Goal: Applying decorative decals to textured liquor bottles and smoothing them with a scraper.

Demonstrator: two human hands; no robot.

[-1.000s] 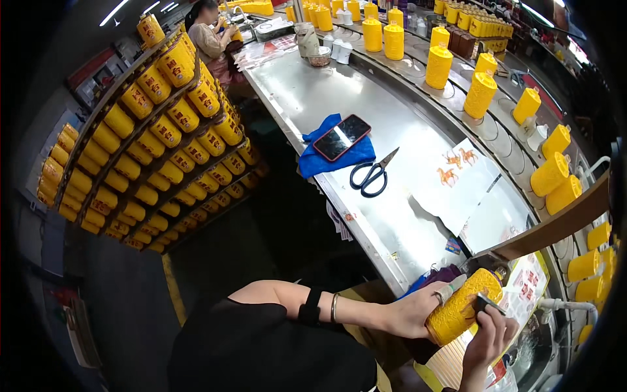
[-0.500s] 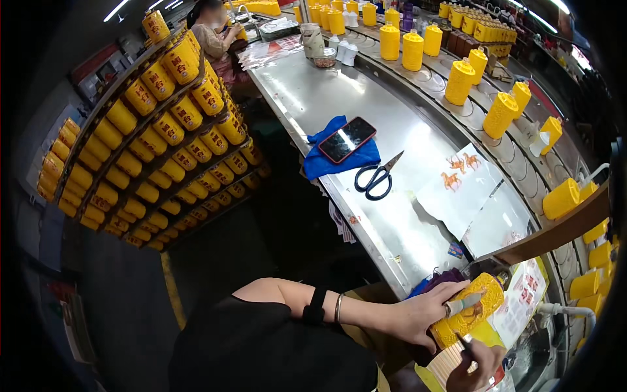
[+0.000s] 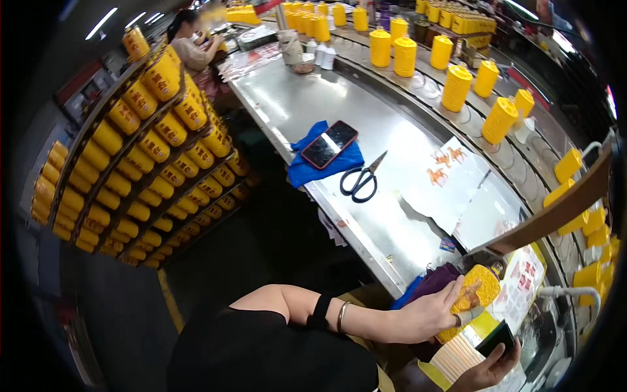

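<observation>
My left hand (image 3: 434,315) is closed on a yellow embossed bottle (image 3: 486,282), its fingers along the side and a taped finger lying over the front. A brown horse-like figure shows on the bottle's face beside my fingertips. Just below the bottle, my right hand (image 3: 491,371) grips a flat dark-green piece (image 3: 496,338) between thumb and fingers, apart from the bottle. Its exact kind cannot be told. Beneath both hands lies a ribbed pale pad (image 3: 457,356) with yellow edges.
On the metal table (image 3: 281,98) lie black scissors (image 3: 360,179), a phone (image 3: 330,145) on a blue cloth (image 3: 305,171) and white sheets (image 3: 424,193) with orange horse figures. A brown curved bar (image 3: 555,206) crosses at right. Yellow bottles (image 3: 499,121) line the conveyor; a loaded rack (image 3: 140,157) stands left.
My right hand has drawn down and right from the bottle, and the dark-green piece now shows broad side on. My left fingers have shifted on the bottle, uncovering the brown figure. The view has turned slightly.
</observation>
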